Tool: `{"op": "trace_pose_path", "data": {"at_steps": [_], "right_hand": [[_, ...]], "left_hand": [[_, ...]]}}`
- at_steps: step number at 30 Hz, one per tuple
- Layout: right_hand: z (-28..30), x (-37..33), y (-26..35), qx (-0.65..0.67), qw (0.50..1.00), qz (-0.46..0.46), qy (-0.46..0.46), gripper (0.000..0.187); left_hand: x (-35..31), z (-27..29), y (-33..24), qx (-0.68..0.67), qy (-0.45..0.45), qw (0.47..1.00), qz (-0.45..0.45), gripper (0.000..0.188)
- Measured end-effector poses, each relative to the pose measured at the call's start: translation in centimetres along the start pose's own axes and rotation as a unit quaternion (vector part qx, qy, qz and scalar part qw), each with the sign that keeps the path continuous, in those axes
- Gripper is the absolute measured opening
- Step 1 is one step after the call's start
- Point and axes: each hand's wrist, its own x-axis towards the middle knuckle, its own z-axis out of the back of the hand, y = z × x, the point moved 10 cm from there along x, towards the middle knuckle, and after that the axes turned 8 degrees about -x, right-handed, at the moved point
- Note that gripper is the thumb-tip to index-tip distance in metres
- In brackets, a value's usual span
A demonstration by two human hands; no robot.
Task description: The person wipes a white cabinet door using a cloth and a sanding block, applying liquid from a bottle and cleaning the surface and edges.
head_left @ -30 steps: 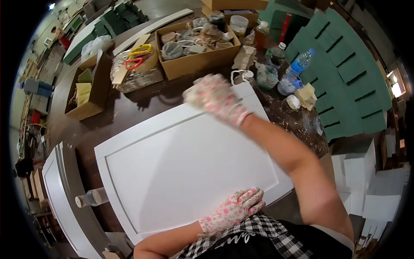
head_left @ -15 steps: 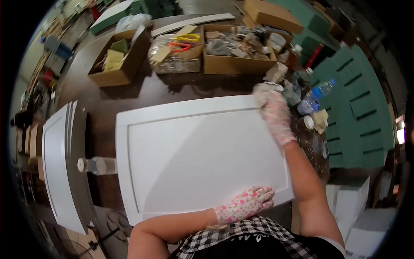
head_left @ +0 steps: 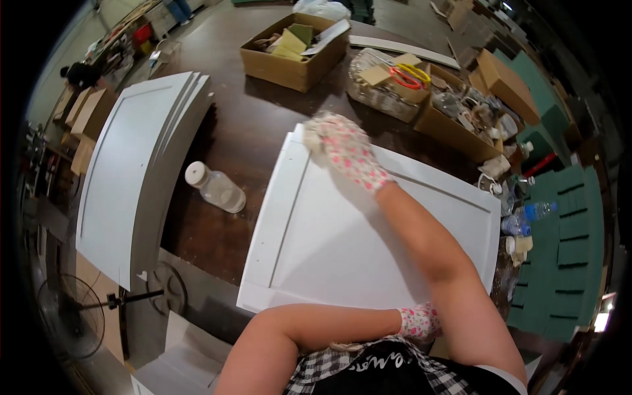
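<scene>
So I've got this big white flat cabinet door panel with a raised frame lying flat on the dark brown wooden workbench, and everything else sits around it. My right hand, in a white glove with pink flowers, is pressed down on the panel's far left corner, fingers curled over what looks like a small pale pad or cloth, though I can't really make out what's under the palm. So it's closed down on something, but what exactly I can't tell. My left hand, same flowery glove, is at the panel's near edge. My right forearm crosses over it and hides most of it, so whether it's gripping the edge or just resting there, no idea.

Just left of the panel a clear plastic bottle with a white cap lies on its side on the bench. Further left of that, a stack of curved white panels runs along the bench edge. Beyond the panel's far side there's an open cardboard box with sanding blocks and scraps, a wire basket with orange and yellow-handled scissors, and another cardboard box full of odds and ends. Off the panel's right end stands a blue-capped water bottle next to green painted panels.
</scene>
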Motion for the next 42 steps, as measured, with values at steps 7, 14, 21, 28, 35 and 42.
{"op": "trace_pose_path", "data": {"at_steps": [7, 14, 21, 28, 35, 42], "right_hand": [[-0.5, -5.6, 17.0, -0.224, 0.919, 0.326, 0.014, 0.026], [-2.7, -1.5, 11.8, -0.267, 0.936, 0.226, 0.025, 0.031], [-5.5, -3.4, 11.3, -0.401, 0.890, 0.216, -0.028, 0.029], [-4.1, -11.4, 24.3, -0.157, 0.862, 0.418, 0.238, 0.036], [-2.6, -12.7, 24.2, 0.355, 0.841, 0.342, 0.224, 0.028], [-6.9, -8.4, 17.0, -0.050, 0.939, 0.300, 0.161, 0.029]], "left_hand": [[0.6, -0.1, -1.0, 0.117, 0.107, 0.987, 0.007, 0.040], [1.5, 0.7, -2.1, 0.128, 0.111, 0.986, 0.006, 0.039], [2.4, 1.9, -3.1, 0.128, 0.079, 0.989, 0.006, 0.039], [2.7, 2.3, -3.7, 0.146, 0.069, 0.987, 0.018, 0.038], [2.9, 2.9, -3.9, 0.157, 0.061, 0.985, 0.026, 0.037], [2.6, 2.9, -4.0, 0.151, 0.049, 0.987, 0.040, 0.037]]}}
